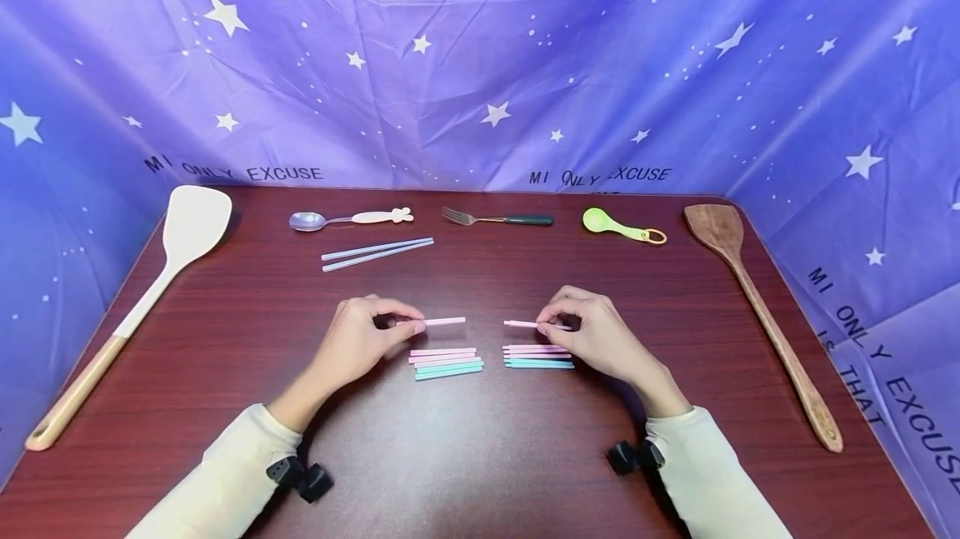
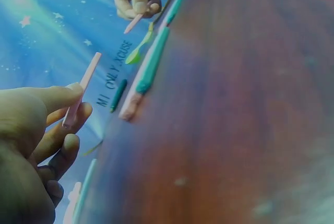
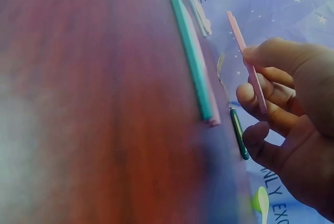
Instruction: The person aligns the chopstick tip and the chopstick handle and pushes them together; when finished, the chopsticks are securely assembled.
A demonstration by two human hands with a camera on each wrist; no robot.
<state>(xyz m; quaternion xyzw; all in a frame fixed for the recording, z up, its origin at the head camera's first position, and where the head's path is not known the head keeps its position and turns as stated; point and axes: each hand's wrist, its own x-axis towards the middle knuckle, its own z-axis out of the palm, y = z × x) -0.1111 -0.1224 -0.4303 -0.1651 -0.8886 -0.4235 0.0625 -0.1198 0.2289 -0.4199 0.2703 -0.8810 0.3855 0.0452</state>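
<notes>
My left hand (image 1: 375, 331) pinches a short pink stick (image 1: 444, 321) between thumb and fingers, held just above the table; the left wrist view shows this pink stick (image 2: 82, 88) in the fingertips. My right hand (image 1: 581, 331) pinches another pink stick (image 1: 525, 324), also seen in the right wrist view as a pink stick (image 3: 245, 57). Below each hand lies a small pile of pink and teal sticks: the left pile (image 1: 447, 362) and the right pile (image 1: 538, 356).
Along the back of the dark red table (image 1: 480, 456) lie a metal spoon (image 1: 330, 220), two pale chopsticks (image 1: 377, 254), a fork (image 1: 497, 219) and a green scoop (image 1: 618, 227). A white spatula (image 1: 150, 289) lies left, a wooden spatula (image 1: 757, 306) right. Starry purple cloth surrounds the table.
</notes>
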